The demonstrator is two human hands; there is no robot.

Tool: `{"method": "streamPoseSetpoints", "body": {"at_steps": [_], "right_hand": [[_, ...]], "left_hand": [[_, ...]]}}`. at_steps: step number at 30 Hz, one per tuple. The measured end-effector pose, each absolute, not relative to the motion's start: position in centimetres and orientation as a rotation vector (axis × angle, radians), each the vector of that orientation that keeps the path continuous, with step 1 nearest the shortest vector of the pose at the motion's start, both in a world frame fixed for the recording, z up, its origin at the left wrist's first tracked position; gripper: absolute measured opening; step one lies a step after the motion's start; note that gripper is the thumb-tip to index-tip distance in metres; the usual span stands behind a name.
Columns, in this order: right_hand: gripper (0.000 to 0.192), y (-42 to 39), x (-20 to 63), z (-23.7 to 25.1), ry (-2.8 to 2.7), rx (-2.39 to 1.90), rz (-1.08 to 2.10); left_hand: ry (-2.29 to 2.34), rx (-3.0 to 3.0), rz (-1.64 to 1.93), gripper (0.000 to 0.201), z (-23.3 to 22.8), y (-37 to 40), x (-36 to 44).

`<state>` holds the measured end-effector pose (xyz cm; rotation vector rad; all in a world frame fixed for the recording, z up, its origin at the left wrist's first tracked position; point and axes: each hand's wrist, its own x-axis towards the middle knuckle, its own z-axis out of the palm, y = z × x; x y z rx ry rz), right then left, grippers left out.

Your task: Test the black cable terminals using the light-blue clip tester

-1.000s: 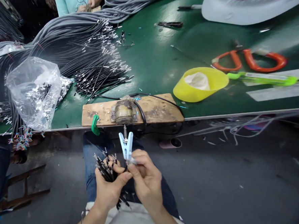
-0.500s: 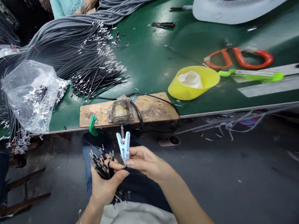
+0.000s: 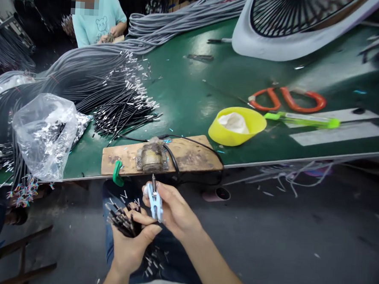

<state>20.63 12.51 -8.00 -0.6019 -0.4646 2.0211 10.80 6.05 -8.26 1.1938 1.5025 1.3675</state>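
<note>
Pale-blue clip [image 3: 155, 203] stood upright in the closed right hand [image 3: 172, 209], apparently touching the iron tip [image 3: 153, 182] just above; the left hand [image 3: 132, 241], beside it, gripped black wires [image 3: 122, 219] fanning leftward.

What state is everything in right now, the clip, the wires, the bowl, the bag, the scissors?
Left hand: closed around a bunch of black wires.
Right hand: gripping a light blue clip, its tip close to the soldering iron tip.
Yellow bowl: upright, white material inside.
Plastic bag: crumpled, lying on the table.
Orange scissors: lying flat, unused.
Wooden board: clamped at the table edge.
</note>
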Motion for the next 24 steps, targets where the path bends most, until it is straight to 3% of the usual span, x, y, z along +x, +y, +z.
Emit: {"method": "streamPoseSetpoints", "body": {"at_steps": [8, 12, 18, 24], "right_hand": [[0.044, 11.9, 21.3, -11.2, -0.364, -0.699, 2.063], [0.034, 10.4, 22.8, -12.2, -0.628, -0.890, 1.809], [0.020, 8.0, 23.3, -11.2, -1.274, -1.017, 1.132], [0.023, 6.4, 22.1, -12.4, -1.834, -1.136, 1.094]], "left_hand": [[1.533, 1.088, 1.310, 0.008, -7.9, 5.4, 10.4], [1.493, 0.911, 1.245, 0.009, -8.2, 4.7, 10.2], [1.526, 0.697, 1.069, 0.018, -10.7, 3.5, 10.9], [1.611, 0.667, 1.016, 0.014, -13.9, 1.3, 11.9]]}}
